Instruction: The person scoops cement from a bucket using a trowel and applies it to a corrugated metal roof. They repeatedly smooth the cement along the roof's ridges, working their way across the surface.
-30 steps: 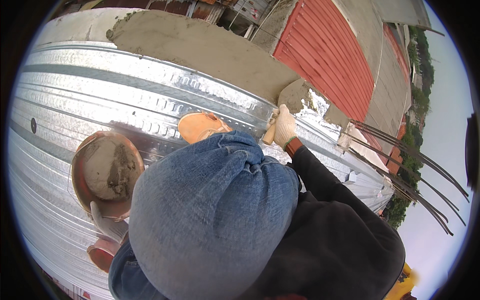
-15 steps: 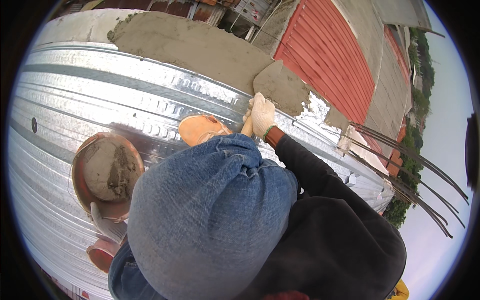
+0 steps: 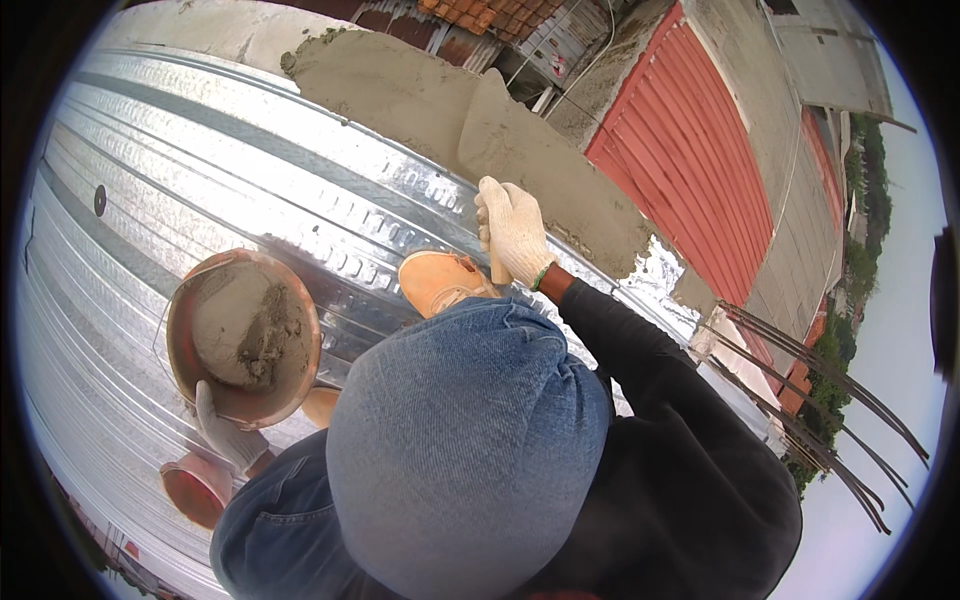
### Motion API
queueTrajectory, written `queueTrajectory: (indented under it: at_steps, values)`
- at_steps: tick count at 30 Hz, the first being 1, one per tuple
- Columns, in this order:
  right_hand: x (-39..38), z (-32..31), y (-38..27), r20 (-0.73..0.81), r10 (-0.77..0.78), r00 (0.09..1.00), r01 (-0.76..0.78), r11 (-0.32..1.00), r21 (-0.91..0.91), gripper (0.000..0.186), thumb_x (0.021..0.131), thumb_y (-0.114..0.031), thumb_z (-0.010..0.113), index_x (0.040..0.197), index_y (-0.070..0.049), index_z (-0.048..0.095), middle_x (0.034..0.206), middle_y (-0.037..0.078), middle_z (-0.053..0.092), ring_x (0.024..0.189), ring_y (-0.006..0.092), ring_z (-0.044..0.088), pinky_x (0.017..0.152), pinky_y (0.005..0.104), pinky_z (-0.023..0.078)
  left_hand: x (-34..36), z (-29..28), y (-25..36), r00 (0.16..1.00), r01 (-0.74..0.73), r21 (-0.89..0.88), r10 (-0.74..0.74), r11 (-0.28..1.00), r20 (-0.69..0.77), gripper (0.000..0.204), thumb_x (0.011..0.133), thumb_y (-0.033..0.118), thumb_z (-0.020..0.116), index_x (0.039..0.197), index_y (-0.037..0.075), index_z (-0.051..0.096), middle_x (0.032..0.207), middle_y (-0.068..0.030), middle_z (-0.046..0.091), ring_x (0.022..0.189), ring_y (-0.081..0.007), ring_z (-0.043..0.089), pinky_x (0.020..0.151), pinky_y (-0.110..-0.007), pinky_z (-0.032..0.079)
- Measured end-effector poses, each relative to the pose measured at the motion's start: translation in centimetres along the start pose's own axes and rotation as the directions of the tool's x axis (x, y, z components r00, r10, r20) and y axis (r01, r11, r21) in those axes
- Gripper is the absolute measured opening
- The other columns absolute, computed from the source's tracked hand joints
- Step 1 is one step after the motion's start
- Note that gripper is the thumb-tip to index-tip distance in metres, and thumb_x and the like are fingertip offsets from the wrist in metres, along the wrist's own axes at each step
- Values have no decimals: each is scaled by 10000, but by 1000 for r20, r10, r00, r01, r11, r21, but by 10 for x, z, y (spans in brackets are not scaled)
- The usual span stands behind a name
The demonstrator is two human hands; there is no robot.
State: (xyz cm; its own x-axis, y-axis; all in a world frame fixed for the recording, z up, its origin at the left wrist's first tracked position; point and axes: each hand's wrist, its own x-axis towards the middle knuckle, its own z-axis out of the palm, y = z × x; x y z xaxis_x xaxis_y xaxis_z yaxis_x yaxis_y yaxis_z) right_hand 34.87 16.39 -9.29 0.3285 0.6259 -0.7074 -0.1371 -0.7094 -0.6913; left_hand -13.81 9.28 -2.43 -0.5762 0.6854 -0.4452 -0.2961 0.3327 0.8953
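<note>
My right hand, in a white knit glove, is closed round the wooden handle of a trowel. The blade lies on a strip of wet grey mortar along the top of a low wall, and is itself smeared with mortar. My left hand, gloved too, grips the near rim of a round bucket. Inside the bucket sits a mound of mortar, partly scooped out on its right side. The left fingers are partly hidden by the rim.
Ribbed shiny metal decking lies under my orange shoe. A smaller reddish bucket stands behind my left hand. Bent steel bars stick out at the right. Beyond the wall are a red corrugated roof and tiled roofs.
My right hand has moved the trowel leftward along the mortar strip. My left hand stays at the bucket rim. The whole view has shifted somewhat.
</note>
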Motion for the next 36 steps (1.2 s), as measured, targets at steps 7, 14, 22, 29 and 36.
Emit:
queueTrajectory:
  at_steps: [7,14,22,29,36]
  values:
    - [-33,-15,-64,75,-723,687,662,581,-473,295,1107,-273,690,1246,-17,642,1074,147,754,915,289,753,836,399,600,3,-4,-4,995,59,-20,-60,998,-78,497,1077,220,764,1488,-40,659,1364,-161,729,1195,-285,720,1082,-436,579]
    - [11,-13,-61,248,-592,767,528,363,-768,293,1099,-301,714,1204,-46,618,1096,181,785,1001,434,768,877,485,608,19,-18,-18,999,28,24,-27,999,-21,642,1073,305,759,1590,-20,563,1490,-186,665,1319,-334,661,1166,-495,522]
    - [12,-4,-35,276,-447,851,524,675,-520,364,1134,-349,681,1224,2,646,919,162,747,830,299,767,814,416,600,20,-6,-14,996,0,116,11,993,-90,582,1070,303,771,1534,-9,610,1389,-152,676,1227,-281,671,1091,-443,542]
    - [37,-75,-17,304,-282,910,409,491,-769,482,1142,-425,512,1197,12,705,1120,311,767,1105,537,716,993,579,551,1,4,6,988,94,236,-62,967,-142,710,1065,413,756,1597,-9,552,1481,-181,611,1298,-297,629,1121,-482,521]
    - [10,-246,23,280,7,960,274,197,-941,475,1119,-461,570,1089,-24,754,1037,280,774,1041,488,741,934,572,561,-5,3,10,990,114,132,-103,985,-92,627,1075,349,750,1561,-12,588,1473,-185,648,1295,-300,663,1126,-461,536]
